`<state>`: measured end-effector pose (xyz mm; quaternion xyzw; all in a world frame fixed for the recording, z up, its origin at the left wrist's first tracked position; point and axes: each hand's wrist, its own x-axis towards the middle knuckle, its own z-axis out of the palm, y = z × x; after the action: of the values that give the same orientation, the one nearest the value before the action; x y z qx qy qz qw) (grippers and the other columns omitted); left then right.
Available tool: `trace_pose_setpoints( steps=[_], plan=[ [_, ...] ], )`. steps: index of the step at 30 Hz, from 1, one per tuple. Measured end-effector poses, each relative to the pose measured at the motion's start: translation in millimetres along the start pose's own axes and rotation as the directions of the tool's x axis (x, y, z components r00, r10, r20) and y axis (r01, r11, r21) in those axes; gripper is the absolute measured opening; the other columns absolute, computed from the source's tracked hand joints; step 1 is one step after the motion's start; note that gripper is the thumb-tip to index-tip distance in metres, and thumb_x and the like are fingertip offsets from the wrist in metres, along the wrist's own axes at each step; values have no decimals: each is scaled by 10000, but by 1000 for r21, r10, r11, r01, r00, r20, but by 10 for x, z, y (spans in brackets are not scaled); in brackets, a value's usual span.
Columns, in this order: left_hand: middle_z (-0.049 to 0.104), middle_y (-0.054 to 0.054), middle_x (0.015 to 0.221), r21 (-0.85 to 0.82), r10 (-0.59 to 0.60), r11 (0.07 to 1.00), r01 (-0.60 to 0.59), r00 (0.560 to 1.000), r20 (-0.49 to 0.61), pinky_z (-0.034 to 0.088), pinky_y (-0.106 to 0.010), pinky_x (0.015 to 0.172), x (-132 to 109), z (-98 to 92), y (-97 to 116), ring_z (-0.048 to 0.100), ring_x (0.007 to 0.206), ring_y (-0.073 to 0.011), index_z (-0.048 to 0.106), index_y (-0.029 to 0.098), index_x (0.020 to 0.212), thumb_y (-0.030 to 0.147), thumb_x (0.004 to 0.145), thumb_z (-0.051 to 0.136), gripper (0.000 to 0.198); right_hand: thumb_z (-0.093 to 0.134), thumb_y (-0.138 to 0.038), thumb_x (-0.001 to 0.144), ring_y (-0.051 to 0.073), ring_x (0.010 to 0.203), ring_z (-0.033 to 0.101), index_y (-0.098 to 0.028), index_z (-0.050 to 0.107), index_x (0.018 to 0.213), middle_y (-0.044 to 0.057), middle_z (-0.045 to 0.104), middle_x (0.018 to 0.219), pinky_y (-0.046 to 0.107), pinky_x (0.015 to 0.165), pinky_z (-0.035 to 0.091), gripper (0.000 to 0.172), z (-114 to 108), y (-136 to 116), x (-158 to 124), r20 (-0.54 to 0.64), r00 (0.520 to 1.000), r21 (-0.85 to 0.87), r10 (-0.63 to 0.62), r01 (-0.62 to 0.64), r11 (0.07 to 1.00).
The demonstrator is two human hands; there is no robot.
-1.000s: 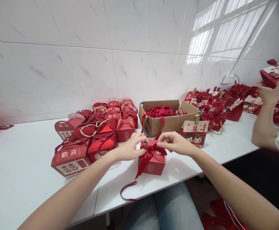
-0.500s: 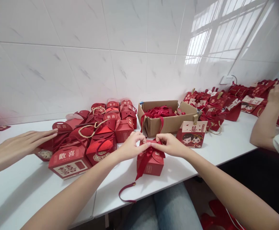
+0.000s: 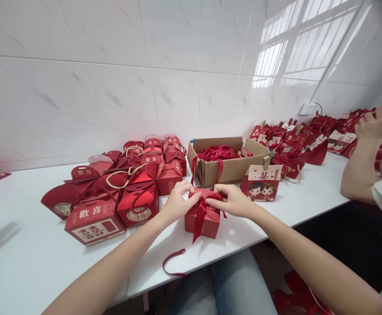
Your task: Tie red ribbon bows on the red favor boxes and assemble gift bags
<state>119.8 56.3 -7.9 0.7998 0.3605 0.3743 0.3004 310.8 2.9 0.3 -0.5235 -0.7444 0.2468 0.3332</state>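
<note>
A small red gift box (image 3: 210, 225) stands near the front edge of the white table, with a dark red ribbon (image 3: 199, 222) tied in a bow on its top. My left hand (image 3: 180, 201) pinches the left side of the bow between thumb and fingers. On the other side, my right hand (image 3: 229, 199) pinches the bow's right loop. Ribbon ends hang down the box's front and right side. A loose dark red strap (image 3: 168, 259) lies curved on the table in front of the box.
Several red boxes (image 3: 94, 214) stand grouped at the left. Behind my hands is a cardboard box (image 3: 242, 169) of red ribbons, beside a printed gift box (image 3: 261, 188). More red packages (image 3: 315, 148) line the wall at right, near another person's arm (image 3: 361, 170).
The ribbon now forms a fuller bow with shorter hanging ends, and my hands have shifted slightly apart. Another person's hand has withdrawn from the left boxes. The person at right now holds something red.
</note>
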Motion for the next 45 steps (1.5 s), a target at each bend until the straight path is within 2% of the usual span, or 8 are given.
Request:
trace_pose_setpoints(
  steps=[5,8,13,17,23,29,35,45],
  plan=[
    [566,-11,689,-122,4,993,2,999,50,414,-309,752,12,50,38,528,747,-166,308,195,539,382,727,632,419,472,-498,831,86,542,323,-176,404,657,-37,384,583,217,502,269,373,-17,21,3,7,999,154,49,-50,987],
    [598,-8,666,-178,3,984,16,994,106,440,-300,733,8,79,52,563,738,-163,268,200,537,374,720,647,454,462,-482,836,85,533,309,-176,400,636,-38,374,571,221,498,259,371,4,35,4,-23,998,95,60,-58,994],
    [630,-35,665,-212,6,977,31,985,171,428,-338,843,-12,86,63,574,949,-222,319,202,487,336,677,693,441,505,-438,816,83,529,299,-172,387,583,-40,365,540,225,501,233,373,38,56,-21,-54,997,27,62,-60,998],
    [630,-53,670,-234,1,971,47,979,202,422,-354,868,-33,73,75,564,998,-241,314,206,463,295,640,716,448,508,-431,816,80,522,309,-168,392,569,-37,386,529,224,502,228,379,23,72,-50,-39,999,-31,34,-35,999],
    [586,-40,601,-266,2,962,55,978,209,424,-353,854,-52,86,82,555,997,-240,262,216,477,288,643,707,481,527,-431,789,79,512,286,-174,376,561,-45,344,511,228,501,221,375,48,68,-63,-92,995,17,43,-42,999],
    [441,0,479,-295,25,955,29,984,177,429,-330,805,-55,165,57,555,924,-218,196,221,479,350,722,631,515,494,-482,797,83,532,299,-173,375,563,-36,350,535,225,505,242,406,80,69,-85,-108,993,103,53,-42,994],
    [484,-11,523,-282,57,959,8,974,219,430,-329,794,-76,160,84,561,949,-226,244,215,469,328,702,657,488,471,-557,786,82,533,317,-179,344,559,-34,350,540,221,500,273,458,108,88,-87,-115,990,210,79,-54,976],
    [521,-20,575,-285,67,959,3,970,235,445,-329,791,-77,145,84,582,978,-235,257,214,480,298,684,675,473,487,-614,764,81,522,304,-183,357,564,-41,323,544,224,492,261,492,73,145,-124,-95,990,256,102,-74,964]
  ],
)
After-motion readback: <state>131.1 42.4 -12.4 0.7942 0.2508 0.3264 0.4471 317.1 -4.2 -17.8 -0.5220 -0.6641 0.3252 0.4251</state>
